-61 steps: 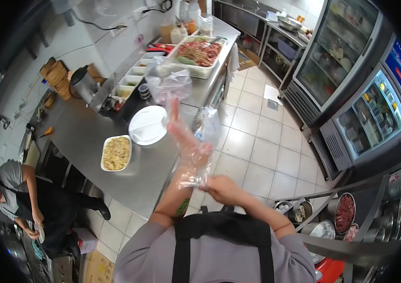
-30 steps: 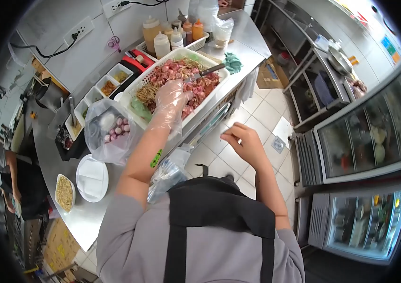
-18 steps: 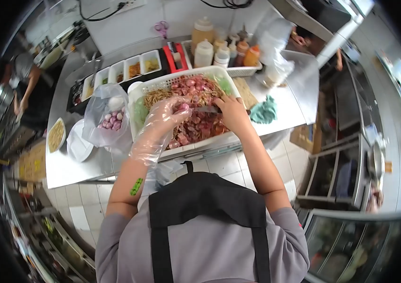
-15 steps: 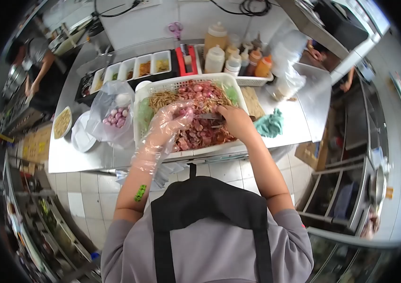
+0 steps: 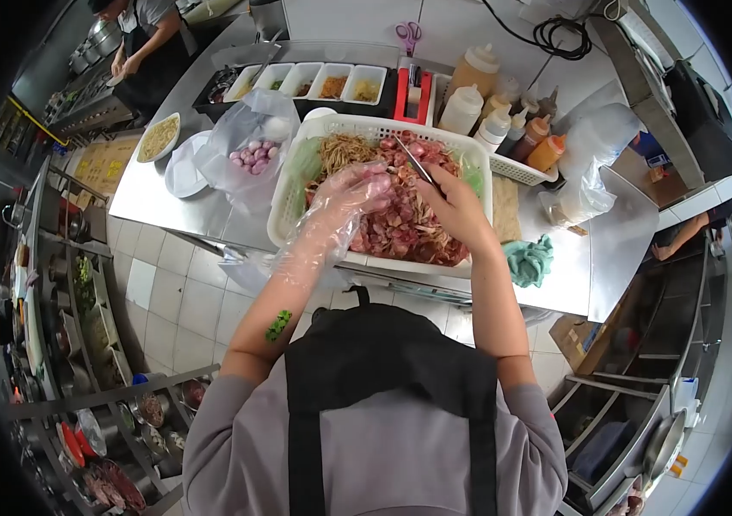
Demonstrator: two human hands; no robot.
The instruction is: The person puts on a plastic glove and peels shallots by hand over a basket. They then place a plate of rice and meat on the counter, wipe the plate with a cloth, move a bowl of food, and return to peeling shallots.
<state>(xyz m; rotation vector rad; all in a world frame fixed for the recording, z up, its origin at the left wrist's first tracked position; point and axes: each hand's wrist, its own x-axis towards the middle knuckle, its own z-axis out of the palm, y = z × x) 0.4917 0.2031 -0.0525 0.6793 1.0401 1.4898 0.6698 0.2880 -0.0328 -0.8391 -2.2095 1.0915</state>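
Observation:
My right hand is wrapped round the handle of a small knife. Its blade points up and left over a white plastic basket. Unpeeled red shallots and loose reddish skins fill much of the basket. My left hand, in a clear plastic glove, is just above the skins with its fingers curled; what they hold, if anything, is hidden. Dry brown root or stem trimmings lie at the basket's back left. Left of the basket, a clear plastic bag contains peeled purple shallots.
Behind the basket stand a row of seasoning trays, a red holder and several squeeze bottles. A green cloth lies at the right. A bowl sits at the table's left end. Another person works at the back left.
The knife has swung from lying level near my left fingers to pointing up and left, apart from them. My hands have separated slightly. The view has shifted, so the table appears farther right.

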